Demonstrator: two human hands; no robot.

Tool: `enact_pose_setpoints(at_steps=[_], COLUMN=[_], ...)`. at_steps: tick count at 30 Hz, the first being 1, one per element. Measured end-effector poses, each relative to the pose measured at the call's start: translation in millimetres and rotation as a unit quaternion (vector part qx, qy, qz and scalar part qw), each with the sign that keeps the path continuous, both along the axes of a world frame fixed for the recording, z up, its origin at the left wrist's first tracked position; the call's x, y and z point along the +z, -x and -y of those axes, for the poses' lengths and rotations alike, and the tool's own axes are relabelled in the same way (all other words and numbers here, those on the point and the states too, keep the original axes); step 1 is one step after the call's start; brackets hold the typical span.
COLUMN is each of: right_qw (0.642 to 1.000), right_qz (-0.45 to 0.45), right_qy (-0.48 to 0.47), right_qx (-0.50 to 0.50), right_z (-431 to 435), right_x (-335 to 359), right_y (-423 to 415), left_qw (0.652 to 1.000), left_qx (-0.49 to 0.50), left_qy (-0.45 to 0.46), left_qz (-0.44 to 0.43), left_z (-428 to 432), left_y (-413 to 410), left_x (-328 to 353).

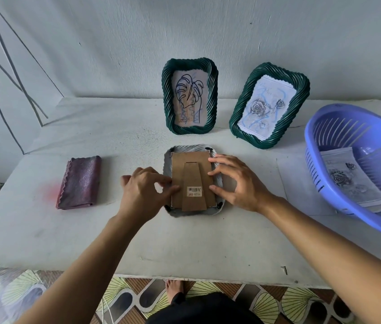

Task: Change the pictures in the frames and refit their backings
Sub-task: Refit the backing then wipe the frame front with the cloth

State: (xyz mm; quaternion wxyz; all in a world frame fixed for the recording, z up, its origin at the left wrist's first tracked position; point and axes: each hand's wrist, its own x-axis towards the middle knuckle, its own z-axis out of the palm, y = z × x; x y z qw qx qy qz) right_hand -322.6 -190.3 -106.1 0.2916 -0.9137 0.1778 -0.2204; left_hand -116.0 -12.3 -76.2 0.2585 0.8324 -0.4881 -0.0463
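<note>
Head view, frame: pale grey ribbed picture frame (193,148) lies face down mid-bench (138,242), with the brown cardboard backing (190,164) seated in it.
Left hand (145,190): fingers curled at the backing's left edge; cannot tell if pinching.
Right hand (236,181): fingers spread, tips steadying the right edge, likely to seat the backing.
Basket: purple slotted plastic basket (311,146) holds rose prints (348,183).

The person's 2 hands, the left hand (145,190) and the right hand (238,183), are bare. The left forearm (79,265) and the right forearm (325,242) are uncovered along the whole length in view, down to the picture's lower edge. At the bottom centre, a black garment (203,309) of matte fabric covers the lower body; its kind cannot be told. Just above it, 1 bare foot (173,288) shows its toes.
</note>
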Motion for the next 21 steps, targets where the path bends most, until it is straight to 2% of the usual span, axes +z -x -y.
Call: enact_pose_setpoints(at_steps=[6,14,21], right_qw=[1.0,1.0,1.0], right_qz=[0.006,0.009,0.007], right_qy=[-0.004,-0.01,-0.022], right_qx=[0.001,-0.005,-0.008], right_z=[1,3,2], right_x=[0,-3,0], right_y=[-1,-3,-3], left_qw=[0.998,0.999,0.999], left_qx=[0.032,0.031,0.028], left_qy=[0.004,-0.019,-0.032], left_qz=[-0.062,-0.021,-0.027], left_z=[0,3,7], left_y=[4,4,-1], left_x=[-8,-1,6])
